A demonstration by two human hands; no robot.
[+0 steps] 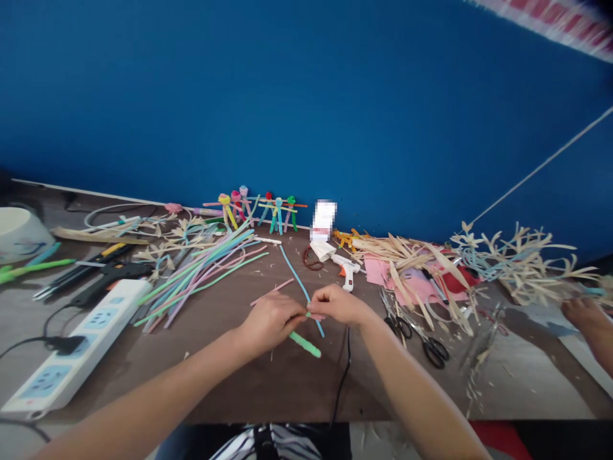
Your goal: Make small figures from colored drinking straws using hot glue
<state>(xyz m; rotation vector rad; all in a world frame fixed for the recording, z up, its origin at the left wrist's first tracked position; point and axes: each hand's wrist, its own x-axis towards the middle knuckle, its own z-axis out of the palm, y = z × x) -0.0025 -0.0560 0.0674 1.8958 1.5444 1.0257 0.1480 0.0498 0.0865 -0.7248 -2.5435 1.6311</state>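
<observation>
My left hand (276, 319) and my right hand (336, 304) meet over the middle of the table, fingertips pinched together. Between them is a light green pipe cleaner (305, 344); its thick, fuzzy end sticks out below my left hand, and the rest is mostly hidden by my fingers. A blue pipe cleaner (294, 271) lies on the table behind my hands, and a short pink one (272, 291) lies just beyond my left hand. Further left is a loose pile of pastel pipe cleaners (205, 268). Several small pipe-cleaner figures (278, 214) stand against the blue wall.
A white power strip (79, 348) and a black glue gun (112, 281) lie left. A white glue gun (348, 273), black-handled scissors (435, 351) and dried strips (407, 255) lie right. A phone-like bright rectangle (323, 220) stands behind. Another person's hand (587, 319) shows far right.
</observation>
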